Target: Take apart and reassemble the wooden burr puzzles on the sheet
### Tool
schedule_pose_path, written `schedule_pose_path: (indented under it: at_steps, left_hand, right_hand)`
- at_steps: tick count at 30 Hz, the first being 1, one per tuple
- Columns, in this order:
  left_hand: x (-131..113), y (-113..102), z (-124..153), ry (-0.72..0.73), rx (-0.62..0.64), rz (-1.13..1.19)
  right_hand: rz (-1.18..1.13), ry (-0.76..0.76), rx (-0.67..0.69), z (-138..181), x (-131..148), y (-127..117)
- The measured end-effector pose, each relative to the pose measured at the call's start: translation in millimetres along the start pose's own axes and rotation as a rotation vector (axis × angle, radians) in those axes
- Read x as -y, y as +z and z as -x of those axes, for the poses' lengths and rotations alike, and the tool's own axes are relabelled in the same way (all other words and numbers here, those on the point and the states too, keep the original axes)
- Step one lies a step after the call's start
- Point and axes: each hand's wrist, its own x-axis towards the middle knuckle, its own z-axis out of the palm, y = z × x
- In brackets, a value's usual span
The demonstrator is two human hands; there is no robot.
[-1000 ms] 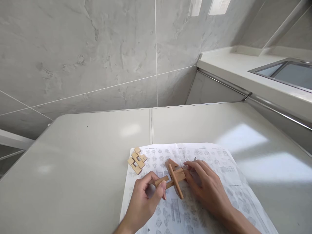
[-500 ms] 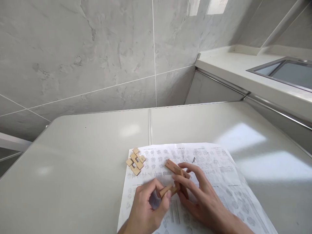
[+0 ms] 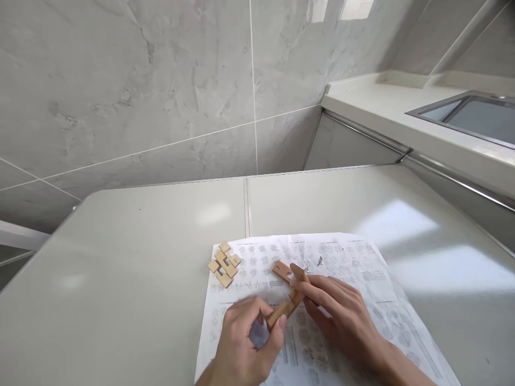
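Between the thumb and forefinger of my left hand is the near end of a notched wooden puzzle piece. The fingers of my right hand close on a second wooden puzzle piece, which stands tilted with its far end up. Both pieces meet between my hands; whether they interlock I cannot tell. Just behind them a reddish wooden piece with a dark mark lies on the printed sheet, partly hidden by the raised piece.
At the sheet's far left corner lies a cluster of light wooden puzzle pieces. A small dark-grey scrap rests on the paper. The pale table has a seam down its middle. Beyond are a tiled wall and a counter with a sink.
My right hand has turned and shifted a little right. The piece it holds now tilts up and away, covering more of the reddish piece. My left hand keeps its grip, nearly in place.
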Motion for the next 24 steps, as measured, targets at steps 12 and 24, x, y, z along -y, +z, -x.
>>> schedule_pose_path:
  at_steps: [12, 24]
  left_hand:
    - [2, 13, 14, 0.058, -0.051, -0.060]
    - [14, 7, 2, 0.110, -0.033, -0.263]
  right_hand:
    - [-0.197, 0.485, -0.241, -2, -17, -4]
    - [-0.155, 0.421, 0.033, 1, -13, 8]
